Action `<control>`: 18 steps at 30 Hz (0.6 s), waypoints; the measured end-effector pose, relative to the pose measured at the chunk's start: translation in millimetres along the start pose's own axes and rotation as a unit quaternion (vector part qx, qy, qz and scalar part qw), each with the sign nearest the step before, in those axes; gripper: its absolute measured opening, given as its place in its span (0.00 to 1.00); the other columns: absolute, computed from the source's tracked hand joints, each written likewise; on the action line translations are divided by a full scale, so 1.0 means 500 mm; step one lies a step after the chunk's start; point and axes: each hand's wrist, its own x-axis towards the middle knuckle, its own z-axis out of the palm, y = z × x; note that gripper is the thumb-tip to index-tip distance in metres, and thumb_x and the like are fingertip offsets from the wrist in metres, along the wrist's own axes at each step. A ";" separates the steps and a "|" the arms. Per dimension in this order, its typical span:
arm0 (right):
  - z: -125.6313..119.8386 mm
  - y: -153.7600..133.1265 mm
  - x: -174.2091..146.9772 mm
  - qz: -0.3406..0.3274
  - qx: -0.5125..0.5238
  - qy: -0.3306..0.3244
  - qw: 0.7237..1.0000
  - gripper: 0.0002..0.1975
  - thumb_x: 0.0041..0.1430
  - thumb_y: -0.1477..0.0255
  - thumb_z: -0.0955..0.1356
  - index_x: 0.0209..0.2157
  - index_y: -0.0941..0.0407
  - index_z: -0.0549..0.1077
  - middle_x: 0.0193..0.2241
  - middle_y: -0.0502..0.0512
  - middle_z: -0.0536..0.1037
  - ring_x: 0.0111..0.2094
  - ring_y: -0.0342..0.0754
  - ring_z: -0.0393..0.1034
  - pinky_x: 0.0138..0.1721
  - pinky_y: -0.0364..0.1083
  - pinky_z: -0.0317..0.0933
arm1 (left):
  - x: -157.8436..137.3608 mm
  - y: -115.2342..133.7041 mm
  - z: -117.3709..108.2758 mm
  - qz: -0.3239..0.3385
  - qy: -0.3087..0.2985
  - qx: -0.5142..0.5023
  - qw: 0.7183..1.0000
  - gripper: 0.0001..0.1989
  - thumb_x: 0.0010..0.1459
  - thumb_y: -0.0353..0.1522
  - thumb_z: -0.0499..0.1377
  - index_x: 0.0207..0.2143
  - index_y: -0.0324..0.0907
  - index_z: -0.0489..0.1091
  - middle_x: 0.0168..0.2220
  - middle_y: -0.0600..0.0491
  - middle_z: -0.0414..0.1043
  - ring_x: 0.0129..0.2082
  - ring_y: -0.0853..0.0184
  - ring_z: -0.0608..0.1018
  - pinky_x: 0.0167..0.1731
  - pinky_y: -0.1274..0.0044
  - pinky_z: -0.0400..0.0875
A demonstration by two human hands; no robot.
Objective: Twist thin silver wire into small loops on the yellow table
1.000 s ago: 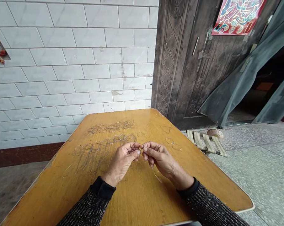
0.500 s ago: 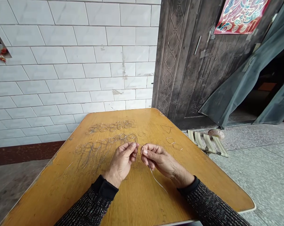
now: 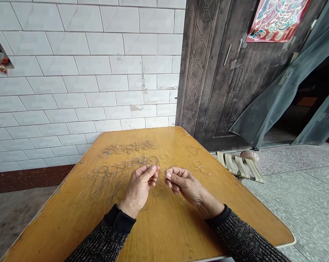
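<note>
- Head view: bare left hand [image 3: 141,185] and right hand [image 3: 184,185] pinch thin, silvery metal wire [image 3: 161,175] between them (its ends blur).
- Round wire loops [image 3: 141,159]: beyond the grip, leftward.
- Steady pinches should limit kinks.

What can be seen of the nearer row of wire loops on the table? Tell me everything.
The nearer row of wire loops lies on the yellowish-brown table, left of and beyond the left hand, its right end farther from the person. The loops are thin, roundish and look like metal wire; many overlap, so the count is unclear. Long loose ends trail from them toward the table's near side. The table supports the row; whether the left hand touches its right end cannot be told.
</note>
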 end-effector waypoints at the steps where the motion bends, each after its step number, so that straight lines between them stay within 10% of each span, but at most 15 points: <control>1: 0.000 0.000 0.000 -0.002 -0.001 0.000 1.000 0.15 0.52 0.62 0.68 0.23 0.59 0.67 0.18 0.45 0.68 0.14 0.33 0.52 0.16 0.37 0.47 | 0.002 -0.002 -0.002 0.007 0.000 0.005 1.000 0.10 0.43 0.36 0.64 0.23 0.37 0.72 0.21 0.56 0.65 0.20 0.76 0.65 0.20 0.83 0.57; 18: -0.011 -0.014 0.007 -0.001 0.080 0.119 0.990 0.13 0.48 0.63 0.70 0.23 0.59 0.70 0.18 0.47 0.71 0.15 0.35 0.60 0.17 0.36 0.56 | -0.021 -0.036 0.005 -0.176 -0.206 -0.044 0.962 0.13 0.52 0.39 0.59 0.32 0.36 0.70 0.30 0.47 0.73 0.31 0.68 0.75 0.33 0.76 0.65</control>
